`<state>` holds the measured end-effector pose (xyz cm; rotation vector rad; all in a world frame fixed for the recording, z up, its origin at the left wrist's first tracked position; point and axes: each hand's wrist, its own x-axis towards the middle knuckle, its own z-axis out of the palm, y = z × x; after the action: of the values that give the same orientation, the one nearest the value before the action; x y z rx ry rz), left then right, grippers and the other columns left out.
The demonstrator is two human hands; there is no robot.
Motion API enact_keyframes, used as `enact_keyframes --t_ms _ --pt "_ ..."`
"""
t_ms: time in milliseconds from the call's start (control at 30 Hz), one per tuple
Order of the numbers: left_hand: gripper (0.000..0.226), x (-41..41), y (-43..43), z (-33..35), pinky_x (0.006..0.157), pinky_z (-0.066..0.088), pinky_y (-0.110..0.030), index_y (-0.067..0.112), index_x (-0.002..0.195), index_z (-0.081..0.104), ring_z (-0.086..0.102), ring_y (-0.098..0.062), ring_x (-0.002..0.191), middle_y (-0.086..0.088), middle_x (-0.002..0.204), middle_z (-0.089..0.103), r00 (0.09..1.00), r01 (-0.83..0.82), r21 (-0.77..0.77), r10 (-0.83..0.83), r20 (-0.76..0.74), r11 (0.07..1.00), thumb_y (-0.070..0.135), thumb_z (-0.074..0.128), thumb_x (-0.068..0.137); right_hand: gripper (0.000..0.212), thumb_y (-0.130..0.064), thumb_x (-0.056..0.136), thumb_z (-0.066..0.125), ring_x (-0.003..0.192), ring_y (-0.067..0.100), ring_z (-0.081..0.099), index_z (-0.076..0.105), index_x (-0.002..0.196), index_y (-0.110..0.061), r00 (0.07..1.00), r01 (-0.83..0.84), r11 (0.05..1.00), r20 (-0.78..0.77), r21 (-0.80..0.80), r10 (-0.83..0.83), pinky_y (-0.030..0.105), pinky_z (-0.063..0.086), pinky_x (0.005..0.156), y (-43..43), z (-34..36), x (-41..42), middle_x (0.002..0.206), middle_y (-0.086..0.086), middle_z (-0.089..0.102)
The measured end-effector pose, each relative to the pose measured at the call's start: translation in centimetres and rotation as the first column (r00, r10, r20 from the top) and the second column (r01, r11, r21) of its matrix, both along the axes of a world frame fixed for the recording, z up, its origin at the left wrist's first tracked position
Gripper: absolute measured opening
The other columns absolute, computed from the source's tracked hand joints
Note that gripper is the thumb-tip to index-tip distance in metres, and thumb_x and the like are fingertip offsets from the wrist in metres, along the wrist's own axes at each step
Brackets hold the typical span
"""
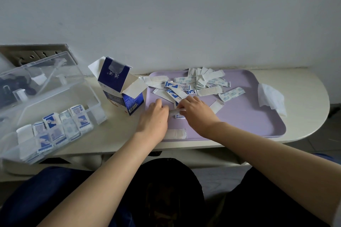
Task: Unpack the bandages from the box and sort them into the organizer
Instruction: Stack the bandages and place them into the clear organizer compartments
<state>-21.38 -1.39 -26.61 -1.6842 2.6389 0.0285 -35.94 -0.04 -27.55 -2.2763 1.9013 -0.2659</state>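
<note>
Where they meet, the left hand [156, 115] and right hand [196, 111] both pinch one bandage stack [177, 112].

box [121, 88]: blue-white carton, upright, top flaps open. loose bandages [193, 86] scattered just right of it. organizer [60, 96]: clear plastic, lid up, left of box, front compartments packed.

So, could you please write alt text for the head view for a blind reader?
The left hand and right hand hold a small stack of wrapped bandages between them on a purple tray strewn with more. To the left stand an opened blue box and a clear organizer partly filled with bandages.
</note>
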Motion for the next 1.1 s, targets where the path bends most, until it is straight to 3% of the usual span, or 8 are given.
enact_keyframes --t_ms 133,267,367,467,633,800,900,1100 --pt "0.019 -0.1 -0.2 -0.8 0.068 0.039 -0.036 0.008 0.114 0.048 0.053 -0.032 0.094 -0.010 0.116 0.040 0.991 -0.028 0.186 0.052 -0.125 0.982 0.017 0.043 0.098 0.037 0.004 0.090 0.046 0.116 0.028 0.044 0.045 0.125 -0.008 0.944 0.105 0.984 0.296 0.142 -0.144 0.031 0.037 0.093 0.1 -0.4 0.5 0.128 0.011 0.042" --pt "0.021 -0.2 -0.2 -0.7 0.078 0.043 -0.043 0.008 0.118 0.047 0.055 -0.034 0.097 -0.010 0.117 0.040 0.984 -0.012 0.218 0.050 -0.170 0.976 0.013 0.041 0.099 0.048 0.018 0.081 0.040 0.113 0.026 0.049 0.047 0.122 -0.005 0.911 0.064 0.991 0.398 0.114 -0.104 0.021 0.036 0.085 0.2 -0.7 0.9 0.127 0.011 0.045" --pt "0.019 -0.1 -0.1 -0.6 0.071 0.041 -0.039 0.010 0.116 0.046 0.056 -0.032 0.097 -0.009 0.118 0.042 0.986 -0.018 0.198 0.050 -0.159 0.980 0.009 0.042 0.098 0.043 0.017 0.085 0.040 0.110 0.027 0.051 0.053 0.121 -0.004 0.933 0.042 0.996 0.354 0.080 -0.068 0.018 0.036 0.083 0.1 -0.7 0.8 0.123 0.012 0.048" --pt "0.028 0.0 0.3 0.0 0.064 0.037 -0.032 0.013 0.118 0.041 0.060 -0.027 0.098 -0.005 0.116 0.049 0.998 -0.008 0.089 0.013 -0.061 0.996 0.000 0.042 0.093 0.039 0.011 0.089 0.040 0.111 0.026 0.046 0.053 0.121 -0.008 0.983 -0.026 0.999 0.180 0.020 0.022 0.034 0.045 0.084 0.2 -0.6 0.4 0.120 0.010 0.047" --pt "0.030 0.1 1.1 1.6 0.059 0.036 -0.030 0.011 0.116 0.036 0.063 -0.026 0.090 -0.004 0.103 0.056 0.998 0.036 -0.001 -0.036 0.049 0.999 -0.004 0.040 0.090 0.042 0.009 0.085 0.042 0.113 0.022 0.040 0.043 0.124 -0.009 0.986 -0.133 0.989 -0.106 -0.065 0.125 0.024 0.034 0.083 0.7 0.9 0.6 0.122 0.006 0.045" --pt "0.032 1.0 1.8 2.4 0.062 0.037 -0.031 0.011 0.117 0.039 0.061 -0.027 0.095 -0.006 0.108 0.054 0.999 0.033 0.037 -0.034 0.021 0.999 -0.002 0.046 0.089 0.044 0.010 0.084 0.037 0.100 0.025 0.054 0.040 0.122 -0.012 0.984 -0.159 0.986 -0.093 -0.049 0.154 0.027 0.031 0.067 1.2 2.1 0.8 0.116 0.003 0.054" --pt "0.032 2.1 1.9 3.2 0.063 0.037 -0.032 0.013 0.115 0.043 0.061 -0.029 0.095 -0.007 0.108 0.057 0.999 0.038 0.041 -0.038 0.006 0.998 -0.003 0.045 0.087 0.044 0.010 0.084 0.034 0.090 0.028 0.056 0.040 0.122 -0.011 0.979 -0.202 0.979 -0.028 0.015 0.202 0.033 0.039 0.064 1.5 2.6 1.1 0.113 0.003 0.052" --pt "0.018 5.0 2.4 4.5 0.058 0.031 -0.028 0.026 0.092 0.046 0.043 -0.021 0.071 -0.002 0.089 0.058 0.999 0.039 -0.013 -0.039 -0.034 0.999 0.009 0.043 0.095 0.033 0.005 0.087 0.042 0.071 0.015 0.050 0.047 0.114 -0.013 0.963 -0.268 0.962 0.007 0.056 0.268 0.029 0.042 0.064 2.6 2.3 1.5 0.092 -0.009 0.049"
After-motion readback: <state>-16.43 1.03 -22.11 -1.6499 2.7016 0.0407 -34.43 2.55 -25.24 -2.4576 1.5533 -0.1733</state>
